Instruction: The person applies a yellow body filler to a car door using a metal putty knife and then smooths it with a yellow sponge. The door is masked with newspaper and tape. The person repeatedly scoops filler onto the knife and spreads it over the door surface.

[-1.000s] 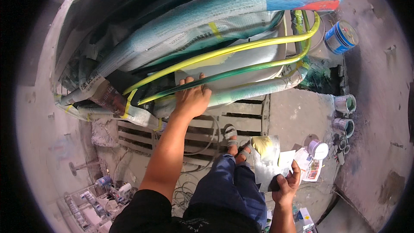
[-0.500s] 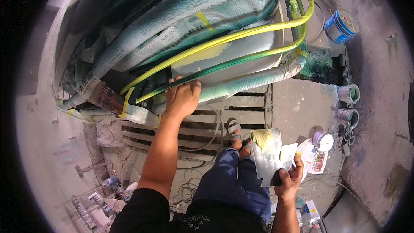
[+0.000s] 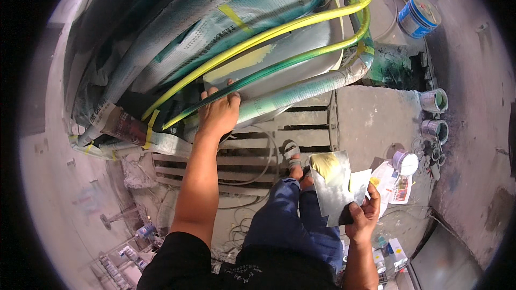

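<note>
My left hand [image 3: 219, 114] reaches to a green strip [image 3: 269, 74], its outstretched fingers passing behind the strip toward the grey panel [image 3: 306, 48]. Whether the fingertips touch the panel, I cannot tell. A smear of yellow putty [image 3: 242, 64] lies on that panel. Above runs a yellow strip [image 3: 279, 29], joined to the green one by a bend at the right. At lower right my right hand [image 3: 363, 216] is closed on a flat putty board [image 3: 332, 188] with yellow putty near its top. A smaller pale putty spreader [image 3: 360, 183] is in the same hand, overlapping the board.
Paper-wrapped, paint-dusted vehicle parts [image 3: 188, 27] fill the upper left. A slatted floor grate [image 3: 242, 173] lies below. Along the right stand a blue can [image 3: 419, 17], two open cans [image 3: 433, 100] and a white-lidded tub [image 3: 405, 162]. A hose [image 3: 275, 150] loops across the grate.
The view has shifted slightly, so the panel and strips sit further left and higher. My left hand's fingers show more beyond the green strip. The right hand keeps its hold on board and spreader.
</note>
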A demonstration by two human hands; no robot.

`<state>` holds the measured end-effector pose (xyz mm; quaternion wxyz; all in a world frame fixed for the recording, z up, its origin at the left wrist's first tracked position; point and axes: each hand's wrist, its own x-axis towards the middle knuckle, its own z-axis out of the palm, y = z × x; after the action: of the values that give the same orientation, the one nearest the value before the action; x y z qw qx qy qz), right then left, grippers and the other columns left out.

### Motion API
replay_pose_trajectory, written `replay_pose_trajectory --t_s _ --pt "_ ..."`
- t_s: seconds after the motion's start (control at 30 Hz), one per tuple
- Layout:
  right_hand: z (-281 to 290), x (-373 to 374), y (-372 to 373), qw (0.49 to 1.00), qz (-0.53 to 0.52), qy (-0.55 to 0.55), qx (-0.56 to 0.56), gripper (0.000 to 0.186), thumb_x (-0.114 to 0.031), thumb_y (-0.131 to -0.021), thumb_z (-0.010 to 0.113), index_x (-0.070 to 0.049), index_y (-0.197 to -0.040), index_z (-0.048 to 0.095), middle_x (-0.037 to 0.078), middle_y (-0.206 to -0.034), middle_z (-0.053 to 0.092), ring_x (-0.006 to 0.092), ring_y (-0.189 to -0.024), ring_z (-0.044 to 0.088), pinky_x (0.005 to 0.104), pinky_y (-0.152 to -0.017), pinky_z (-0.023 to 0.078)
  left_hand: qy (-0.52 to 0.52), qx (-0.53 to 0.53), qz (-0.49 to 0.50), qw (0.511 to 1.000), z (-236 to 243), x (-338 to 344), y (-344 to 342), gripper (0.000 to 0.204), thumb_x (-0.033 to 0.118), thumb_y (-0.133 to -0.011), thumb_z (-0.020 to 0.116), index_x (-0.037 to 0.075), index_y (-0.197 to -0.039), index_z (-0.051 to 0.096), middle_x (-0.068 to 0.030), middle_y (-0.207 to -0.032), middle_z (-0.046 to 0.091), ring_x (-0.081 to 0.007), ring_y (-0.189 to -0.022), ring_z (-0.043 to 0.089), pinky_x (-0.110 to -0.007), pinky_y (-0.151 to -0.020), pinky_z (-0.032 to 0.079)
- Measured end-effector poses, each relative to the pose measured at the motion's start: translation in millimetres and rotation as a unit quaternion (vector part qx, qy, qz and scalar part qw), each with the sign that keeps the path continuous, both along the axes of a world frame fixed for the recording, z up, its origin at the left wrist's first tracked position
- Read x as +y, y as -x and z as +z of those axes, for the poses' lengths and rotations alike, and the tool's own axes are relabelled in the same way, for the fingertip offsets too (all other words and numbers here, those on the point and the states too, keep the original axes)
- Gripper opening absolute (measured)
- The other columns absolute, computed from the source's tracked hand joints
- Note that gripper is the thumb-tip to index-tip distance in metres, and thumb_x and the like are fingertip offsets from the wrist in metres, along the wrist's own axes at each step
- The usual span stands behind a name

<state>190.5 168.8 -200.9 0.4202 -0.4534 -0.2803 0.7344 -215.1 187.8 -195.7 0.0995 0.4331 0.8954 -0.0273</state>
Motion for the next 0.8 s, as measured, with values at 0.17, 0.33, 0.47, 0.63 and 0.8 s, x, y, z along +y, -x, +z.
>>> replay_pose_trajectory --t_s 0.17,0.33,0.47,0.63,0.8 --pt "-5 -3 0 1.000 -0.011 -0.006 -0.007 0.063 0.005 -0.076 0.061 -0.003 -0.135 0.040 0.015 -0.123 0.058 0.0252 -0.113 0.057 0.0393 -0.100 0.042 -0.038 -0.056 -0.030 0.997 -3 18 -13 0.043 0.035 -0.091 0.041 0.013 -0.122 0.061 -0.0205 -0.116 0.055 -0.0398 -0.108 0.048 -0.053 -0.096 0.037" --pt "3 -2 -1 1.000 0.003 0.014 0.019 0.063 0.006 -0.076 0.061 -0.004 -0.135 0.040 0.015 -0.122 0.059 0.0243 -0.112 0.058 0.0383 -0.099 0.043 -0.004 -0.064 -0.013 0.998 11 4 -13 0.047 0.038 -0.093 0.035 0.018 -0.132 0.054 -0.0156 -0.133 0.051 -0.0358 -0.123 0.045 -0.053 -0.106 0.027" --pt "3 -3 -1 0.999 -0.009 0.012 0.031 0.063 0.006 -0.077 0.061 -0.004 -0.136 0.040 0.015 -0.121 0.059 0.0237 -0.112 0.058 0.0379 -0.098 0.044 0.011 -0.038 0.005 0.999 14 -11 -11 0.047 0.037 -0.094 0.035 0.018 -0.131 0.055 -0.0154 -0.132 0.052 -0.0358 -0.124 0.044 -0.055 -0.106 0.025" --pt "6 -3 0 0.999 -0.009 0.019 0.027 0.063 0.005 -0.077 0.062 -0.003 -0.136 0.040 0.015 -0.120 0.060 0.0230 -0.111 0.058 0.0379 -0.098 0.044 0.050 -0.055 0.007 0.997 23 17 -37 0.048 0.036 -0.094 0.034 0.016 -0.131 0.056 -0.0149 -0.134 0.050 -0.0351 -0.127 0.042 -0.054 -0.107 0.023" --pt "3 -7 -3 1.000 -0.004 0.014 0.014 0.063 0.005 -0.077 0.064 -0.001 -0.135 0.040 0.014 -0.120 0.060 0.0232 -0.110 0.059 0.0379 -0.098 0.044 -0.031 -0.071 0.011 0.997 25 21 -48 0.050 0.038 -0.093 0.032 0.012 -0.127 0.059 -0.0153 -0.132 0.051 -0.0385 -0.123 0.043 -0.052 -0.105 0.026"
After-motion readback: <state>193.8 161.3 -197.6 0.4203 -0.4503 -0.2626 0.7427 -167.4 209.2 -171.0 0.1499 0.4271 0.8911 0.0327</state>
